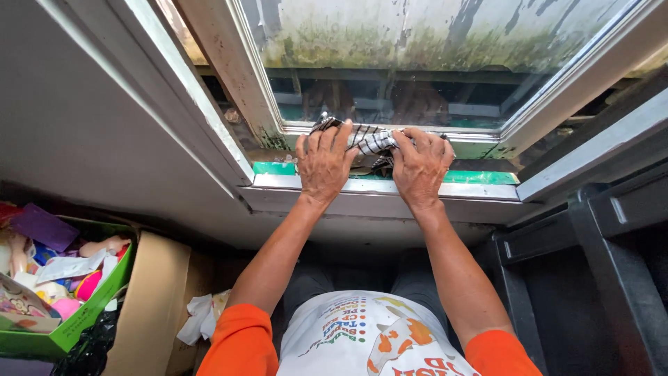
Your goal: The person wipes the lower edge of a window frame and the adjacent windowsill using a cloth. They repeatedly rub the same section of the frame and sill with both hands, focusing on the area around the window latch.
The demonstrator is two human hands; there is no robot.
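A black-and-white checked cloth (370, 141) lies bunched along the bottom track of a sliding window (390, 63). My left hand (323, 161) presses flat on the cloth's left part, fingers spread toward the glass. My right hand (420, 166) grips the cloth's right part, fingers curled over it. Both hands rest on the metal sill (480, 189), where a green strip (273, 168) shows beside them. The glass above is dirty, streaked with green grime.
A green cardboard box (76, 324) full of colourful toys and papers sits at lower left beside a brown carton (153, 299). Crumpled white tissue (202, 317) lies on the floor. A dark plastic piece of furniture (598, 278) stands at the right.
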